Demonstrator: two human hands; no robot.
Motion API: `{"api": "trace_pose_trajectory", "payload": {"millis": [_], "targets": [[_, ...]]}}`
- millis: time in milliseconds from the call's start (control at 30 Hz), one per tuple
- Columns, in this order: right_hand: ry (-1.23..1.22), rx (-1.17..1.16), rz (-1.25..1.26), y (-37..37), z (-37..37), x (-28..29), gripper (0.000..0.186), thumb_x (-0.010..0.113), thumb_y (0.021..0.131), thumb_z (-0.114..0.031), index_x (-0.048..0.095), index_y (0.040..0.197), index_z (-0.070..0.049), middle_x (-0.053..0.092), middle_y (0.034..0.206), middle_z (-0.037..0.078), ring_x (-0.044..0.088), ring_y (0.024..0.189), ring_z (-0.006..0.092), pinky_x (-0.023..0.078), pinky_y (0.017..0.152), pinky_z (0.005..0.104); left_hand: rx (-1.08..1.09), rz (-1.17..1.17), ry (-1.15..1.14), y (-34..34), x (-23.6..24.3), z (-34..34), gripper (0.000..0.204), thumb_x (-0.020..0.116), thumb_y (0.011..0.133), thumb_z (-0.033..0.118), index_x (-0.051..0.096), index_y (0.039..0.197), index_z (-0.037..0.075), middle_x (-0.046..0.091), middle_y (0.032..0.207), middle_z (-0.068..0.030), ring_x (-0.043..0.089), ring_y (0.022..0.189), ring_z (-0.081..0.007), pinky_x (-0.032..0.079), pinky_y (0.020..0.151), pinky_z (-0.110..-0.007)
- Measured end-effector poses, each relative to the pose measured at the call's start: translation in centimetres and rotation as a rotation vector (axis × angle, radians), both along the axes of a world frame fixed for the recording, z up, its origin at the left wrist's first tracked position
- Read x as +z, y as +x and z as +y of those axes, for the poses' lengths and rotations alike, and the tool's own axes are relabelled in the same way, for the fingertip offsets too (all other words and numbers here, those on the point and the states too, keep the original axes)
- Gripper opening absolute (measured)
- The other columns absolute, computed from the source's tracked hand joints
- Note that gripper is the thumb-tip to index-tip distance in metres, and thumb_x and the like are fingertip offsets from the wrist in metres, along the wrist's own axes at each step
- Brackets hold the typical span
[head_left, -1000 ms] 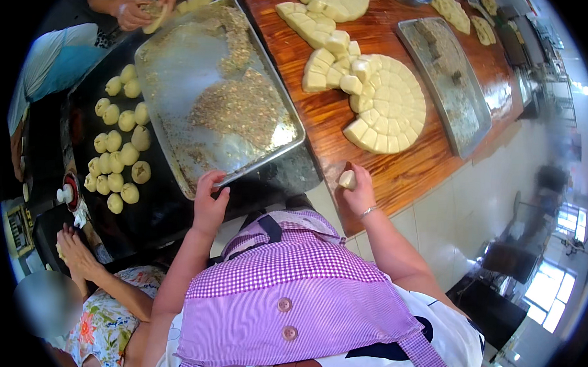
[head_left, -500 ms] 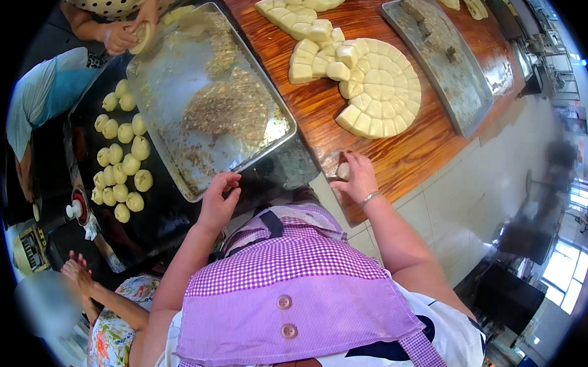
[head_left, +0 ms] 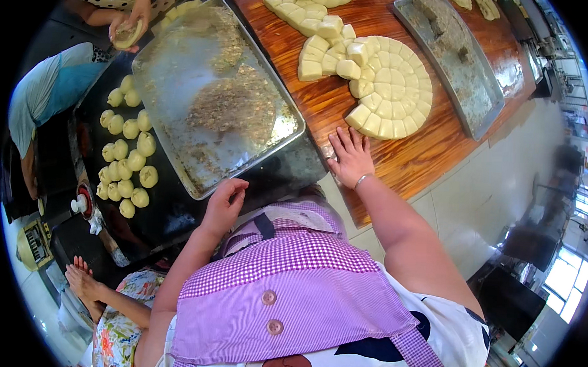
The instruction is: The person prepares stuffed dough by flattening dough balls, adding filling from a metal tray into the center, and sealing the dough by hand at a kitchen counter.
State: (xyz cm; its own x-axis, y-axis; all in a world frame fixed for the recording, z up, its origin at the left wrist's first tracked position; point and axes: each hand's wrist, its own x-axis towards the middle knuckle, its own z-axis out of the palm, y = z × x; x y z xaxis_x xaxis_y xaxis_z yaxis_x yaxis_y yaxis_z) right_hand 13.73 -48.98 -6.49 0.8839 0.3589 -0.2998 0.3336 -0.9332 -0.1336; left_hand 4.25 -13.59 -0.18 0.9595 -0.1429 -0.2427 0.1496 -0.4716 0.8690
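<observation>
My right hand point(head_left: 350, 156) lies palm down and open on the wooden tabletop point(head_left: 398, 168), fingers spread, just below a wheel of cut dough pieces point(head_left: 391, 90). The small dough piece it held is out of sight, perhaps under the palm. My left hand point(head_left: 225, 200) is open with loosely bent fingers and holds nothing visible, by the near rim of a metal tray point(head_left: 289, 144) spread with chopped filling point(head_left: 232, 107). Left of the tray, several round dough balls point(head_left: 126, 190) sit on a black worktop point(head_left: 169, 231).
A co-worker's hands point(head_left: 128, 29) shape dough at the top left. Another person point(head_left: 51, 84) leans at the left, and a third's hands point(head_left: 83, 280) show at lower left. A second tray point(head_left: 478, 106) lies on the table's right. A red-rimmed lidded container point(head_left: 81, 205) stands on the left.
My right hand has gone from gripping a small dough piece to lying flat, a little farther forward on the wood. My left hand has shifted slightly right. The co-workers' hands have moved.
</observation>
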Motion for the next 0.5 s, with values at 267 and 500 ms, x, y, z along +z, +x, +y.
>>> {"api": "trace_pose_trajectory", "payload": {"millis": [267,500], "targets": [[0.002,-0.161,-0.120,-0.7,1.8,-1.2,0.071,0.044,0.095,-0.052,0.026,0.154,-0.018,0.017,0.162,0.008,0.014,0.149,0.0323,0.011,0.118,0.0582,0.029,0.030,-0.023,-0.9,0.7,0.6,0.018,0.061,0.091,0.000,0.061,0.109,0.002,0.061,0.102,-0.0057,0.058,0.091,-0.0141,0.047,0.081,-0.026],[0.049,-0.218,-0.073,-3.5,1.2,-0.9,0.077,0.054,0.091,-0.051,0.026,0.154,-0.016,0.019,0.161,0.011,0.014,0.149,0.0321,0.014,0.119,0.0507,-0.022,0.016,0.018,-1.0,0.5,0.5,0.020,0.061,0.093,0.002,0.062,0.112,0.003,0.062,0.098,-0.0044,0.058,0.088,-0.0128,0.047,0.080,-0.026]]}}
